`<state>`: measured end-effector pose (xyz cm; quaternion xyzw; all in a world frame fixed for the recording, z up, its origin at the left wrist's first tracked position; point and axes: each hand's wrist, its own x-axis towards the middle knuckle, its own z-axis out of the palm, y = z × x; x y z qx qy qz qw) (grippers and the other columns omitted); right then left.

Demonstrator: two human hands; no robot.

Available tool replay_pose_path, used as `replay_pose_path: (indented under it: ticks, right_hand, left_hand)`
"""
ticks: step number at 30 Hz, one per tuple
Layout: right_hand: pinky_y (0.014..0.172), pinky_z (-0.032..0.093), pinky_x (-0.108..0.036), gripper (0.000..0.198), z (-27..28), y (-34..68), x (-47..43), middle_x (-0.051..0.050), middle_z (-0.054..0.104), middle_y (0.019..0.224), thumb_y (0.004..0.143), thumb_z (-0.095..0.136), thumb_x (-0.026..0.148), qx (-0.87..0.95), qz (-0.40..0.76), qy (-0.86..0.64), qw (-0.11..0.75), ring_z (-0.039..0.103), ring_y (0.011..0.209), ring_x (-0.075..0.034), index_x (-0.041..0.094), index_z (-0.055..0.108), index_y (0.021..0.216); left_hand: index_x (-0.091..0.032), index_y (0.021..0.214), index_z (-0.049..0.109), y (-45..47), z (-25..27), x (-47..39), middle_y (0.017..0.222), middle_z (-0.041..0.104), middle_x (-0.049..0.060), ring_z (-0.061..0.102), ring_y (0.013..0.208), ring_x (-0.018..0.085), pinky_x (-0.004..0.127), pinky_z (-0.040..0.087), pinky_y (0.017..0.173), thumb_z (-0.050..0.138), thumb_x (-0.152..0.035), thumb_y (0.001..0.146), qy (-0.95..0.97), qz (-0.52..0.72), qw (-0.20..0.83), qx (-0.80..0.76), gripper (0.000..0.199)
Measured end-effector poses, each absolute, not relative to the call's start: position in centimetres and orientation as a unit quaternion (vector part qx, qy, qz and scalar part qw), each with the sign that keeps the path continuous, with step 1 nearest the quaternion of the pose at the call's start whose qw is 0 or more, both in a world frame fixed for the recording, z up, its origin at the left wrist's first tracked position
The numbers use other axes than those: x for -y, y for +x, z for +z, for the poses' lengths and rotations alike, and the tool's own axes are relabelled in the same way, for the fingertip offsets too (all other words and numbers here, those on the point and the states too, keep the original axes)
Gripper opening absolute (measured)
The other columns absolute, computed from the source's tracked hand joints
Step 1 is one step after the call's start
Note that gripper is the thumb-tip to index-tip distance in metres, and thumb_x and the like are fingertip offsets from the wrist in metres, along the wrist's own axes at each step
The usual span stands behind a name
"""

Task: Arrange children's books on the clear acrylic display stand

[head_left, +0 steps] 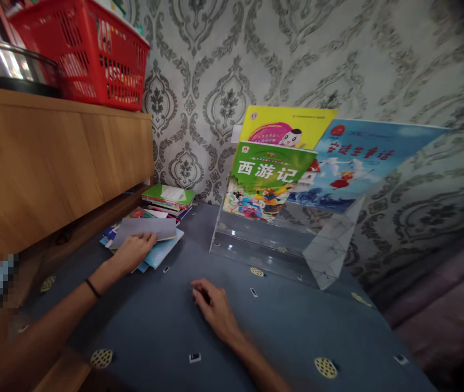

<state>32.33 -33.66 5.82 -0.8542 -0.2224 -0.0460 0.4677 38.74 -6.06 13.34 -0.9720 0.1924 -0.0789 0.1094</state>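
My left hand (138,251) is at the pile of books on the left, its fingers closed over the near edge of a book with a plain grey cover (131,227). The thumb is mostly hidden. Under it lie a light blue book (165,251) and several others, askew. My right hand (212,306) hovers over or rests on the grey-blue tablecloth (154,321), loosely curled, with a gap between thumb and fingers and nothing visible in it. Beyond it stands a clear tiered book rack (256,258) holding a green book (262,182), a yellow book (286,122) and a blue book (362,158).
Another stack of books, topped by a green book (154,192), lies behind the left pile near the wall. A wooden cabinet (64,147) borders the left side, with a red plastic basket (119,76) and a steel basin (11,62) on top. Patterned wallpaper rises behind.
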Motion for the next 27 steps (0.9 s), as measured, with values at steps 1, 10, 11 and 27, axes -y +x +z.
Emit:
replay_pose_path:
  ticks: [1, 10, 11, 27]
  right_hand:
    - [0.080, 0.055, -0.036, 0.022, 5.8, 32.4, 33.7, -0.003, 0.075, 0.085, 0.096, 0.051, 0.032, 0.217, -0.046, -0.851, 0.476, 0.071, 0.082, -0.022, 0.024, 0.069, 0.106]
    - [0.081, 0.061, -0.037, 0.054, 5.0, 33.1, 33.7, -0.012, 0.064, 0.132, 0.094, 0.054, 0.030, 0.241, -0.096, -0.813, 0.521, 0.067, 0.111, -0.025, 0.026, 0.048, 0.147]
    - [0.089, 0.060, -0.040, 0.056, 4.7, 33.2, 33.7, -0.013, 0.058, 0.140, 0.094, 0.054, 0.029, 0.245, -0.112, -0.815, 0.513, 0.062, 0.122, -0.026, 0.028, 0.045, 0.149]
    - [0.110, 0.043, -0.061, 0.050, 3.1, 33.6, 35.9, -0.009, 0.066, 0.136, 0.082, 0.054, 0.009, 0.299, -0.173, -0.845, 0.409, 0.057, 0.131, -0.032, 0.031, 0.072, 0.123]
  left_hand:
    - [-0.010, 0.117, 0.061, 38.3, 13.6, 6.3, 0.118, 0.069, 0.021, 0.069, 0.108, 0.034, 0.046, 0.057, 0.086, 0.034, -0.001, 0.094, -0.972, -0.073, 0.108, -0.194, 0.036]
    - [-0.017, 0.117, 0.060, 34.2, 12.4, 8.8, 0.124, 0.069, 0.016, 0.066, 0.116, 0.030, 0.044, 0.055, 0.095, 0.043, -0.002, 0.092, -0.963, -0.085, 0.048, -0.251, 0.034]
    - [-0.018, 0.117, 0.059, 33.6, 12.1, 9.2, 0.125, 0.068, 0.015, 0.065, 0.117, 0.029, 0.044, 0.055, 0.096, 0.043, -0.002, 0.092, -0.958, -0.089, 0.044, -0.268, 0.033]
    - [-0.019, 0.114, 0.056, 28.9, 10.0, 11.6, 0.114, 0.072, 0.010, 0.065, 0.120, 0.026, 0.039, 0.054, 0.094, 0.046, -0.016, 0.102, -0.915, -0.159, 0.010, -0.370, 0.016]
